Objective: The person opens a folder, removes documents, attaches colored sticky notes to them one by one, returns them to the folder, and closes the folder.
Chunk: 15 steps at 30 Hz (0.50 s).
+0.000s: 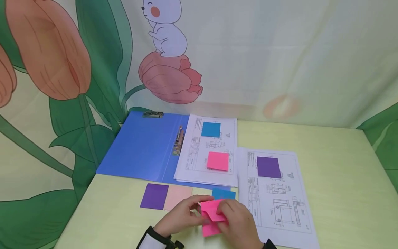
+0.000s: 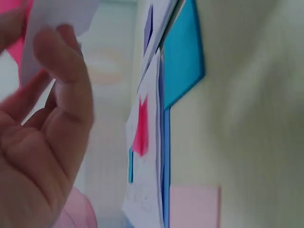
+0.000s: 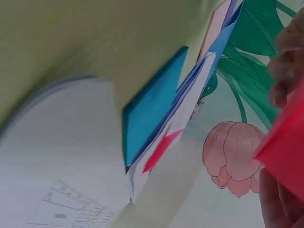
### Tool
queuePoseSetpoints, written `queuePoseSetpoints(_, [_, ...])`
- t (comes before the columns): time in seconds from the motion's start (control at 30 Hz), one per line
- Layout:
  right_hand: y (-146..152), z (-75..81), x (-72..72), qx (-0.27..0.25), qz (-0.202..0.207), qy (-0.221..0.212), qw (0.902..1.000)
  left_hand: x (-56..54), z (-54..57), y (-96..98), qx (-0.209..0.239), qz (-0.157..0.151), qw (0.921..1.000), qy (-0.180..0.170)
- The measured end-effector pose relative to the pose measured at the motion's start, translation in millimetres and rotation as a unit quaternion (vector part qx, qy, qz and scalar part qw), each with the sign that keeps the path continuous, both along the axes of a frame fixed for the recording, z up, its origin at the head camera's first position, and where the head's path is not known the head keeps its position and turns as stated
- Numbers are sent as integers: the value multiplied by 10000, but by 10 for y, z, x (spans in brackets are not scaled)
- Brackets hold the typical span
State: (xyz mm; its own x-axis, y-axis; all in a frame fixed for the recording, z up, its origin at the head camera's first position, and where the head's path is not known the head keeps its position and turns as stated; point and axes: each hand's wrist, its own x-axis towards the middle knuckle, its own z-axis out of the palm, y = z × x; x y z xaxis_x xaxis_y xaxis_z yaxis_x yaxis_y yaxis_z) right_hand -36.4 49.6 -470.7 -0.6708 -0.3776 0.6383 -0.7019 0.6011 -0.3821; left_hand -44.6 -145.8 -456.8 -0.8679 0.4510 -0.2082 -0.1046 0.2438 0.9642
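Both hands meet over the front of the table on a bright pink sticky note pad (image 1: 212,229). My left hand (image 1: 183,212) grips the pad from its left side, thumb and fingers around the edge; a pale sheet face shows by the fingers in the left wrist view. From the right, my right hand (image 1: 240,221) pinches the top pink note (image 1: 211,206), which stands bent away from the pad. Whether that note is fully loose cannot be told. Just behind lies a blue sticky note pad (image 1: 224,193), with a pale pink pad (image 1: 177,197) and a purple pad (image 1: 154,196) to its left.
An open blue folder (image 1: 140,145) lies at the back left. Its drawing sheets (image 1: 196,166) bear a blue note (image 1: 211,129) and a pink note (image 1: 218,161). More drawing sheets (image 1: 258,214) with a purple note (image 1: 268,167) lie right. A printed curtain (image 1: 248,62) hangs behind.
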Motion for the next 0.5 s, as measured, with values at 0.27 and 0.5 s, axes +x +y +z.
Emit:
queuePoseSetpoints(0.27, [52, -56, 24, -491, -383, -155, 9979, 50, -124, 295, 959, 1176, 9855, -761])
queuePoseSetpoints(0.5, [75, -92, 40, -1592, -687, -1156, 9780, 54, -121, 363, 1380, 1575, 9726, -1009])
